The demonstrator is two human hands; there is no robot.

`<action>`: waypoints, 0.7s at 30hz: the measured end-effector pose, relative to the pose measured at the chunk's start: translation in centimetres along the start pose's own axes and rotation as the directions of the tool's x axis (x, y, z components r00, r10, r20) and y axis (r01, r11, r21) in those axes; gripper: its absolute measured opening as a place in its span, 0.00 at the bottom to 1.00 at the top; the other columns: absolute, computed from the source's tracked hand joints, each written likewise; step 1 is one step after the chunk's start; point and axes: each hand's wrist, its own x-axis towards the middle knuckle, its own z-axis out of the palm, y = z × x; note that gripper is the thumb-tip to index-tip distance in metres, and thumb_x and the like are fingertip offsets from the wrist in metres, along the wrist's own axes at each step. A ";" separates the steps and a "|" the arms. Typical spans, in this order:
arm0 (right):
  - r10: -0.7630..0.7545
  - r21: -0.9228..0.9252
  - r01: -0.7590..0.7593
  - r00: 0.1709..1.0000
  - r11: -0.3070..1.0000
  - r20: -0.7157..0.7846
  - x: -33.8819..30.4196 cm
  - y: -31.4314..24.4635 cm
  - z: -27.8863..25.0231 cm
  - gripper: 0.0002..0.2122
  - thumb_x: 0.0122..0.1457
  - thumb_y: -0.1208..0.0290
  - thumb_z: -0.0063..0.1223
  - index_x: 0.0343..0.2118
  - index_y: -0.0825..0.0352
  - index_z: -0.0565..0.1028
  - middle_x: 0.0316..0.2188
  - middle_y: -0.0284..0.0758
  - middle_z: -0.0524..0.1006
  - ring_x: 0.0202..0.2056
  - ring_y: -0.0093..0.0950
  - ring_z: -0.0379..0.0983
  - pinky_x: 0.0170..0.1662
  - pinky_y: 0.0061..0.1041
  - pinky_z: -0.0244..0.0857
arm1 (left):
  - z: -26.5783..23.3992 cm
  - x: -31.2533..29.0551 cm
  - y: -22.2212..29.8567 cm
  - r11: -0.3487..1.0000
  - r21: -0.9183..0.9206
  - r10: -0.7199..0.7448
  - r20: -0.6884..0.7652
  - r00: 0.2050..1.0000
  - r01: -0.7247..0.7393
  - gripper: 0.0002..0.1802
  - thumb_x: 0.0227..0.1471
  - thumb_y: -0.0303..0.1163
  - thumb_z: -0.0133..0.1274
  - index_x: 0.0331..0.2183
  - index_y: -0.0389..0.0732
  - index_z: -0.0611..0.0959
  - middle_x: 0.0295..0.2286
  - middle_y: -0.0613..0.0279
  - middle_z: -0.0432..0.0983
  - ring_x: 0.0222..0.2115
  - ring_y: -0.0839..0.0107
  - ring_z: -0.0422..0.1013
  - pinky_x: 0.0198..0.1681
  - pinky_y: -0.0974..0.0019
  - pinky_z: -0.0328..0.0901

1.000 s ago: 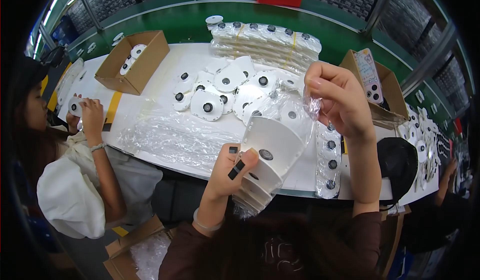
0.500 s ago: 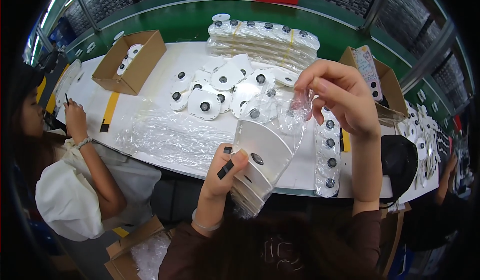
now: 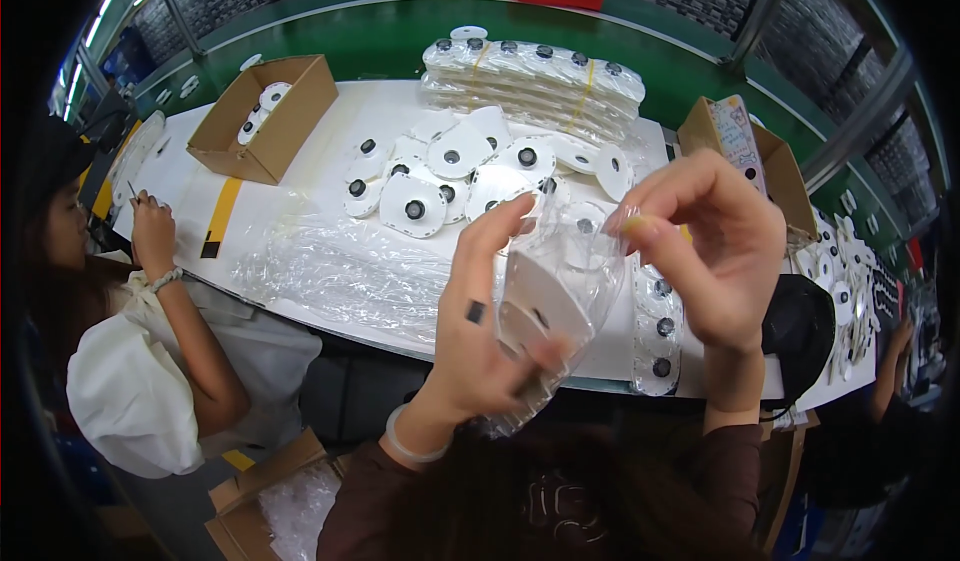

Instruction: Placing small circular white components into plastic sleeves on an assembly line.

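Observation:
My left hand is wrapped round a clear plastic bag, its fingers and thumb on either side and partly blurred. Inside the bag, white curved plates stand stacked and tilted. A black patch marks the back of this hand. My right hand pinches the bag's upper edge between thumb and fingertips. Just beyond the bag lies a loose pile of white rounded plates with dark round centres. To the right of the bag, a filled clear sleeve of such plates lies on the table, partly behind my right hand.
Flat clear bags spread across the white table. Wrapped stacks stand at the back. A cardboard box sits far left, another right, near a black cap. A co-worker sits at left.
My left hand has moved up and opened wider round the bag, its fingers reaching higher along the side. My right hand has shifted down and to the right, still pinching the bag's edge.

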 end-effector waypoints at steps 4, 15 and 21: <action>-0.103 -0.150 0.104 0.995 0.983 0.014 -0.6 -0.8 0.5 0.03 0.44 0.78 0.45 0.21 0.72 0.65 0.23 0.39 0.68 0.26 0.23 0.64 0.31 0.17 0.57 | 0.5 0.3 2.6 0.950 0.285 0.052 0.255 0.965 -0.127 0.39 0.33 0.36 0.56 0.45 0.28 0.57 0.35 0.48 0.62 0.33 0.60 0.64 0.32 0.70 0.60; -0.214 -0.080 0.216 0.976 0.973 0.031 0.5 0.7 -0.3 0.05 0.41 0.77 0.46 0.23 0.71 0.67 0.28 0.40 0.68 0.27 0.22 0.62 0.31 0.17 0.57 | -0.1 0.6 0.3 0.620 -0.705 -0.024 0.422 0.906 0.345 0.27 0.47 0.39 0.26 0.45 0.30 0.59 0.32 0.52 0.63 0.26 0.72 0.61 0.32 0.73 0.56; -0.123 -0.304 0.157 0.984 0.940 0.128 0.1 -0.4 -0.2 0.06 0.34 0.75 0.53 0.19 0.66 0.71 0.20 0.31 0.69 0.23 0.19 0.62 0.23 0.13 0.51 | 0.0 0.1 1.4 0.734 -0.547 -0.246 0.340 0.908 0.404 0.34 0.41 0.45 0.30 0.41 0.22 0.62 0.30 0.46 0.65 0.28 0.63 0.64 0.33 0.70 0.56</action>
